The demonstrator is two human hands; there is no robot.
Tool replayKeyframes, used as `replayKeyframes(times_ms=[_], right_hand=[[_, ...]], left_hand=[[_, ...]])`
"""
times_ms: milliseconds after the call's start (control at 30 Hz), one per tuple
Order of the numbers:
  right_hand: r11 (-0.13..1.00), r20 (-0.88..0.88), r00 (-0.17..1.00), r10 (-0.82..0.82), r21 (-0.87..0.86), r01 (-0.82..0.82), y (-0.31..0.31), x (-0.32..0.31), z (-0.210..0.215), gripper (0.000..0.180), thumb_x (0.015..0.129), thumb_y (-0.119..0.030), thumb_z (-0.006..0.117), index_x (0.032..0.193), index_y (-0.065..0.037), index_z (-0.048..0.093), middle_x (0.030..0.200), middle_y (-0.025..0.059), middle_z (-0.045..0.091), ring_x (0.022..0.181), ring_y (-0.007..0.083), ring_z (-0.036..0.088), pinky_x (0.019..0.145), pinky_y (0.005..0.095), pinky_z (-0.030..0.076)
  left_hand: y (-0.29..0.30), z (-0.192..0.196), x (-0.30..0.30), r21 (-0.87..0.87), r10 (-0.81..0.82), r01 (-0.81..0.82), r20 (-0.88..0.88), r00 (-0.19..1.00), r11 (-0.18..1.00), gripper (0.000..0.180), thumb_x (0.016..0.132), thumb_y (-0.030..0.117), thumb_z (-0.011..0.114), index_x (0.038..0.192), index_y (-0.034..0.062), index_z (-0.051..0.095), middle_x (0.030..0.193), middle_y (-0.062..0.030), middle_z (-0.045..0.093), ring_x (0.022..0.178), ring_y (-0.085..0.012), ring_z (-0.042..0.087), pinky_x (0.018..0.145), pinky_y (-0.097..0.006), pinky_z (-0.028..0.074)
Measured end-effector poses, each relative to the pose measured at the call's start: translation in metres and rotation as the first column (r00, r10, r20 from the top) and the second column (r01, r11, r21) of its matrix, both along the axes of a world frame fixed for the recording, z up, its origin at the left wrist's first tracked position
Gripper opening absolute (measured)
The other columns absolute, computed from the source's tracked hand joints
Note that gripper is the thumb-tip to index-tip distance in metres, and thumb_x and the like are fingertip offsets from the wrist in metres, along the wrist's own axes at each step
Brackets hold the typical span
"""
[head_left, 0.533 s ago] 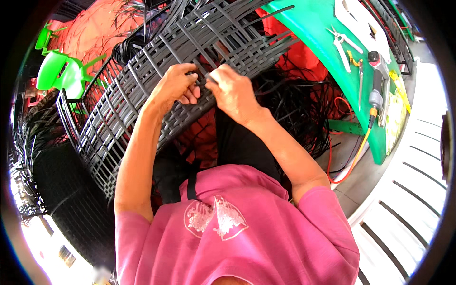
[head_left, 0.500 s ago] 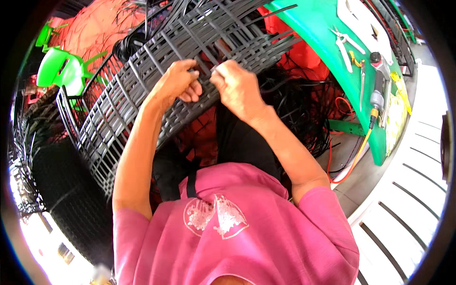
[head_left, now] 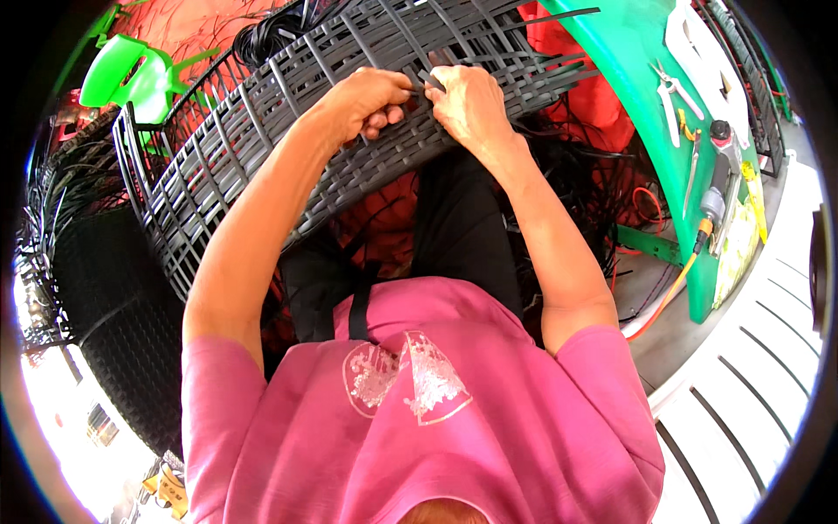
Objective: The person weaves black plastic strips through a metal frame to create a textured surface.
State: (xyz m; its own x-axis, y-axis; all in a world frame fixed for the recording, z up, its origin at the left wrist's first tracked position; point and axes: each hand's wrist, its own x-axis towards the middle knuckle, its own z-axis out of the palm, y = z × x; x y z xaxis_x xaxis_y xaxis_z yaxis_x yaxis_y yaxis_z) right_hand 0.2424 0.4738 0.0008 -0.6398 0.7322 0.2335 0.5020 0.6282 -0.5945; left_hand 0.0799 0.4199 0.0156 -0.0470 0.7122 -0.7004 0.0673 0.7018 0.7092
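A dark grey woven wicker panel point(head_left: 358, 170) on a metal frame stretches across my lap, its flat strips crossing over upright bars. On its upper part, my left hand point(head_left: 368, 100) has thumb and forefinger pinched on a dark plastic strip point(head_left: 419, 86), the other fingers curled. Close to its right, my right hand point(head_left: 469, 105) grips the same strip between thumb and fingers. Loose strip ends point(head_left: 559, 74) stick out from the panel's right end. How the strip runs beneath my fingers is hidden.
On my right, a green table point(head_left: 624, 74) holds white-handled snips point(head_left: 672, 100), a long slim tool point(head_left: 691, 175) and an air tool point(head_left: 720, 175) with an orange hose. Dark woven work point(head_left: 122, 341) stands at left, near a green chair point(head_left: 131, 79). Loose black strips lie over red sheeting point(head_left: 196, 31).
Both hands have moved up and slightly right along the panel, staying close together. My right hand has turned, its back now facing up. The whole view has shifted a little.
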Motion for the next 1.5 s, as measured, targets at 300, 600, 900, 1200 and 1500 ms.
replayKeyframes(times_ms=[300, 600, 900, 1200, 1500], right_hand=[[0.968, -0.466, 0.881, 0.087, -0.169, -0.185, 0.010, 0.007, -0.022, 0.018, 0.080, -0.012, 0.066, 0.096, -0.005, 0.068, 0.098, 0.0099, 0.065, 0.094, 0.0225, 0.063, 0.083, 0.0296, 0.048], [0.930, -0.279, 0.943, 0.182, -0.262, -0.257, -0.005, -0.016, 0.010, 0.014, 0.081, -0.016, 0.066, 0.086, -0.003, 0.067, 0.072, 0.0096, 0.062, 0.063, 0.0182, 0.059, 0.060, 0.0319, 0.046], [0.970, 0.031, 0.969, 0.243, -0.015, -0.243, -0.015, -0.031, -0.001, 0.008, 0.070, -0.005, 0.061, 0.077, -0.002, 0.065, 0.072, 0.0206, 0.062, 0.073, 0.0391, 0.061, 0.065, 0.0440, 0.049], [0.879, -0.467, 0.814, 0.346, -0.142, -0.455, -0.015, -0.025, -0.016, 0.024, 0.083, -0.015, 0.066, 0.105, -0.007, 0.067, 0.107, 0.0035, 0.064, 0.097, 0.0166, 0.060, 0.086, 0.0297, 0.045], [0.931, -0.127, 0.962, 0.244, -0.247, -0.268, -0.035, -0.042, 0.011, 0.017, 0.075, -0.016, 0.065, 0.084, -0.002, 0.067, 0.070, 0.0178, 0.063, 0.071, 0.0320, 0.063, 0.069, 0.0408, 0.049]], left_hand=[[-0.039, 0.009, -0.015, 0.178, 0.326, -0.353, 0.163, 0.931, 0.918, 0.011, 0.081, 0.010, 0.061, 0.089, 0.0020, 0.064, 0.051, -0.0002, 0.050, 0.035, -0.0038, 0.033, 0.033, -0.021, 0.023], [-0.066, 0.011, -0.009, 0.298, 0.337, -0.354, 0.110, 0.935, 0.886, 0.022, 0.089, 0.014, 0.056, 0.102, -0.0030, 0.062, 0.058, -0.0054, 0.058, 0.038, -0.0072, 0.047, 0.035, -0.019, 0.035], [-0.047, 0.005, -0.006, 0.005, 0.173, -0.174, 0.080, 0.982, 0.985, 0.025, 0.087, 0.011, 0.051, 0.109, 0.0014, 0.058, 0.059, -0.0078, 0.059, 0.037, -0.0102, 0.050, 0.032, -0.024, 0.038], [-0.080, 0.025, -0.004, 0.382, 0.296, -0.167, -0.309, 0.904, 0.909, 0.013, 0.081, 0.011, 0.057, 0.076, 0.0009, 0.064, 0.051, -0.0027, 0.055, 0.036, -0.0058, 0.042, 0.034, -0.021, 0.030], [-0.113, 0.024, -0.018, 0.282, 0.439, -0.384, -0.167, 0.883, 0.879, 0.027, 0.089, 0.013, 0.050, 0.109, -0.0037, 0.058, 0.058, -0.0071, 0.058, 0.039, -0.0098, 0.049, 0.036, -0.022, 0.037]])
